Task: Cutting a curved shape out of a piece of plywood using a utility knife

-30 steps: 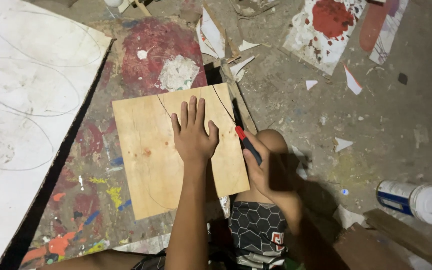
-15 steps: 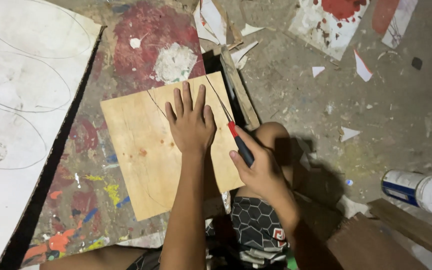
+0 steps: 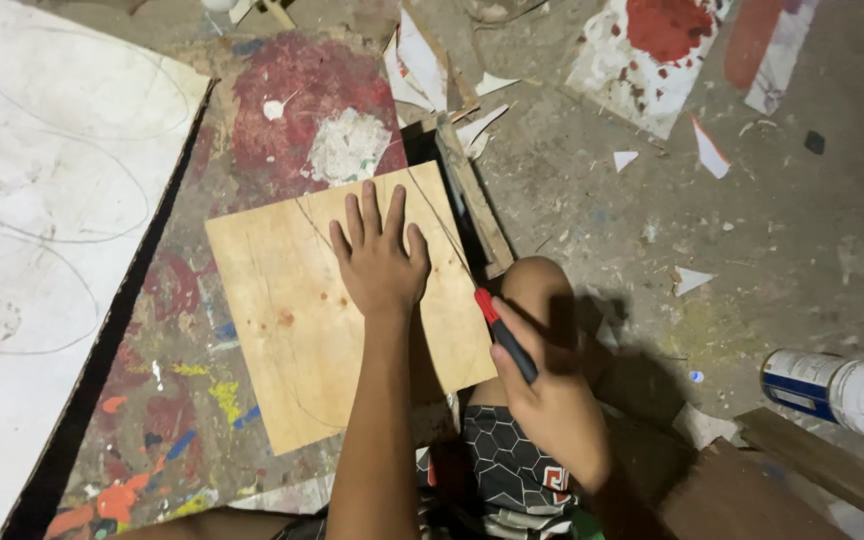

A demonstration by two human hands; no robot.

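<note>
Both hands were busy: your left hand (image 3: 380,262) lay flat on the plywood sheet (image 3: 337,310) on the paint-stained floor (image 3: 592,210), your right hand (image 3: 552,405) gripped the red-handled knife (image 3: 505,335). A slip could have sent the blade toward your spread fingers.

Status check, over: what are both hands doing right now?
Left hand flat on plywood sheet, pinning it. Right hand grips red-and-black cutter at the sheet's right edge. Path unobstructed.

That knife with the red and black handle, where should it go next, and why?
Probably a short pull toward the body along the pencil line. The right hand grips the knife with its tip at the line on the plywood sheet, and the left hand lies flat beside the line, pinning the sheet.
</note>
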